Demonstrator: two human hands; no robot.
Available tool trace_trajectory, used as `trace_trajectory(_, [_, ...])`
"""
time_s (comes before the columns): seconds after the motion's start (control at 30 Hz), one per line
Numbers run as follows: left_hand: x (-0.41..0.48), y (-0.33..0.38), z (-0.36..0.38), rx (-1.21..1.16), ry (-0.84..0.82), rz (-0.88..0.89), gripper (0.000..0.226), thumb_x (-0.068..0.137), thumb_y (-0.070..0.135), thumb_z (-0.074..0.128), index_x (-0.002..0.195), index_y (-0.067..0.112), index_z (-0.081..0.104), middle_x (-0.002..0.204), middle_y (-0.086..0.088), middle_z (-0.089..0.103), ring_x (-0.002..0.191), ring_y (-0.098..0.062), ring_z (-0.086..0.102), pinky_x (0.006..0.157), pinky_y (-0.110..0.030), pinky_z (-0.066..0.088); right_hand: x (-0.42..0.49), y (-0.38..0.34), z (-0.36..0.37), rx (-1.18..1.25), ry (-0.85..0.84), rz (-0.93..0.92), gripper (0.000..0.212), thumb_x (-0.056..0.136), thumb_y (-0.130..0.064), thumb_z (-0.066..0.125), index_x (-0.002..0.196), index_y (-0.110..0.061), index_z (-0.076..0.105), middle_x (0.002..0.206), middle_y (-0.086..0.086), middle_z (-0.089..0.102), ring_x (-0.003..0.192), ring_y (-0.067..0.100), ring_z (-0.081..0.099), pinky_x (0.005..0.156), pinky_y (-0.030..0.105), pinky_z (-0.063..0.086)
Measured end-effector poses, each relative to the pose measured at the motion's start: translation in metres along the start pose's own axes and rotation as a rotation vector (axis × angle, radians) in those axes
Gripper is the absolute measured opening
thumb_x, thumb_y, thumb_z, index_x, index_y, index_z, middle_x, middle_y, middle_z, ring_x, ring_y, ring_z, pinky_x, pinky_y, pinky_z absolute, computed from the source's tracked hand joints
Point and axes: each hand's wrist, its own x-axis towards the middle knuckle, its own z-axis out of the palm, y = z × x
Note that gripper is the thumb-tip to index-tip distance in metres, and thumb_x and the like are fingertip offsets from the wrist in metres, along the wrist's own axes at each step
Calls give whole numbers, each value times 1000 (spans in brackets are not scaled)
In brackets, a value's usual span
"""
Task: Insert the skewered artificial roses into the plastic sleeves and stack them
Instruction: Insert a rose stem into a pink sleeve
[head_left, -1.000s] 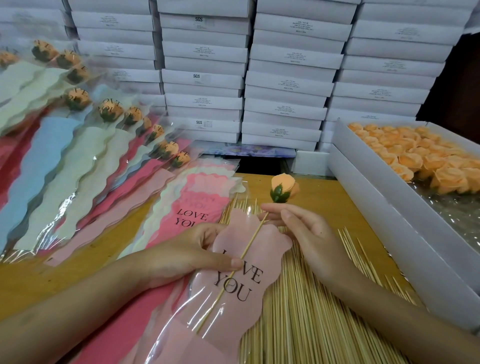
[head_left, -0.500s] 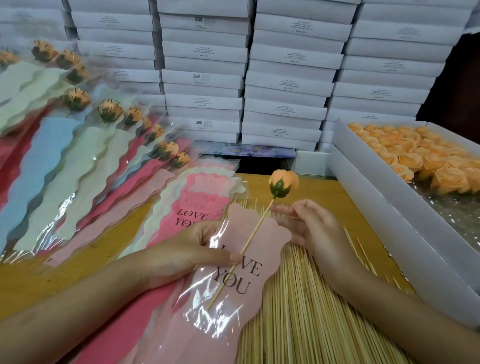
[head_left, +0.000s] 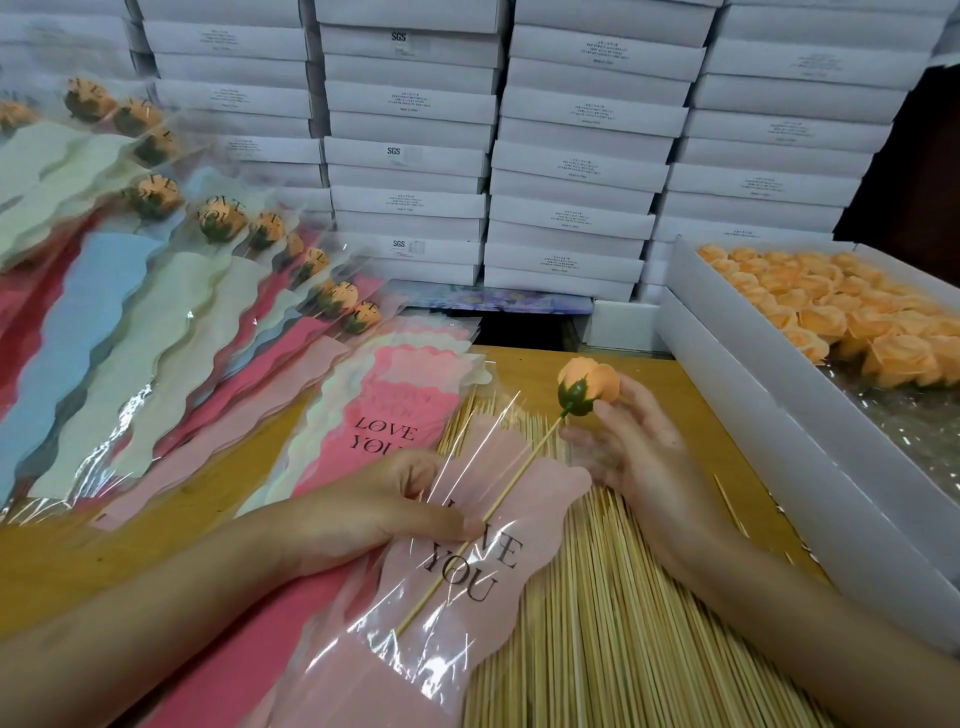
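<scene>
An orange artificial rose (head_left: 589, 385) on a bamboo skewer (head_left: 498, 501) lies with its lower half inside a pink "LOVE YOU" plastic sleeve (head_left: 524, 506). The rose head sticks out above the sleeve's mouth. My left hand (head_left: 384, 512) grips the sleeve, its thumb pressing the clear film down beside the skewer. My right hand (head_left: 641, 457) is to the right of the rose with relaxed fingers, one fingertip touching the rose head. Several finished sleeved roses (head_left: 218, 223) lie fanned out at the left.
A pile of empty sleeves (head_left: 400, 384) lies ahead of my left hand. Loose bamboo skewers (head_left: 597, 639) cover the wooden table (head_left: 524, 366) under the sleeve. A white box of orange rose heads (head_left: 737, 364) stands at the right. Stacked white boxes (head_left: 571, 156) wall off the back.
My right hand let go of the skewer shaft and moved up to the rose head. The rose shifted slightly right. My left hand kept its hold on the sleeve.
</scene>
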Motion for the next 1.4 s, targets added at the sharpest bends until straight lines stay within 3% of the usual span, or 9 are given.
trace_trajectory(0.1, [1, -2, -1, 6, 18, 1, 5, 78, 15, 72, 82, 13, 74, 79, -5, 72, 68, -15, 67, 66, -24, 53, -1, 0, 0, -28, -2, -6, 27, 98, -16, 52, 119, -29, 63, 110, -5, 73, 94, 14, 72, 73, 30, 59])
trace_trajectory(0.33, [1, -2, -1, 47, 73, -32, 41, 72, 21, 77, 90, -12, 63, 86, -21, 66, 69, -20, 64, 67, -27, 53, -7, -2, 1, -167, -31, -48, 26, 99, -18, 53, 120, -27, 65, 116, -5, 69, 100, 20, 69, 88, 41, 57])
trace_trajectory(0.4, [1, -2, -1, 48, 74, -41, 44, 72, 22, 77, 92, -14, 61, 88, -23, 65, 72, -25, 63, 68, -28, 53, -8, -3, 0, -199, -42, -66, 24, 98, -20, 54, 115, -31, 66, 114, -8, 69, 99, 21, 68, 87, 38, 58])
trace_trajectory(0.57, [1, -1, 1, -11, 41, -39, 17, 76, 16, 75, 89, 7, 71, 83, -11, 69, 71, -18, 66, 66, -25, 54, -9, -5, 2, -214, -43, -108, 22, 97, -16, 55, 113, -27, 66, 110, -11, 68, 99, 10, 67, 83, 30, 57])
trace_trajectory(0.77, [0, -3, 0, -44, 59, -31, 27, 82, 6, 71, 106, -2, 63, 102, -21, 67, 89, -30, 65, 77, -33, 56, -12, -8, 5, -226, -66, -132, 21, 97, -12, 55, 109, -25, 65, 105, -10, 69, 90, 3, 68, 78, 22, 56])
trace_trajectory(0.93, [0, 0, 1, -59, 26, -2, 26, 84, 2, 66, 107, 15, 70, 104, -13, 71, 92, -25, 68, 81, -33, 56, -15, -12, 7, -232, -100, -132, 17, 95, -13, 57, 110, -19, 63, 111, 2, 67, 90, 6, 69, 80, 25, 56])
trace_trajectory(1.07, [1, -2, 1, -80, 39, 2, 31, 83, 5, 70, 113, 10, 66, 106, -22, 69, 94, -31, 64, 85, -39, 51, -16, -12, 8, -246, -125, -122, 17, 93, -17, 60, 109, -18, 63, 113, 4, 67, 93, 5, 67, 89, 29, 53])
trace_trajectory(1.27, [1, -2, 1, -77, 39, 4, 26, 82, 0, 66, 105, 12, 68, 97, -9, 71, 84, -20, 68, 74, -29, 55, -17, -12, 9, -269, -185, -163, 33, 78, -34, 65, 106, -17, 63, 104, 0, 70, 94, 10, 66, 82, 21, 51])
trace_trajectory(1.4, [2, -2, 0, -24, 55, 2, 24, 81, 5, 70, 104, 12, 68, 95, -12, 68, 84, -26, 64, 73, -33, 54, -19, -15, 11, -281, -235, -200, 33, 78, -34, 66, 105, -15, 60, 89, 0, 73, 86, 10, 68, 78, 18, 50])
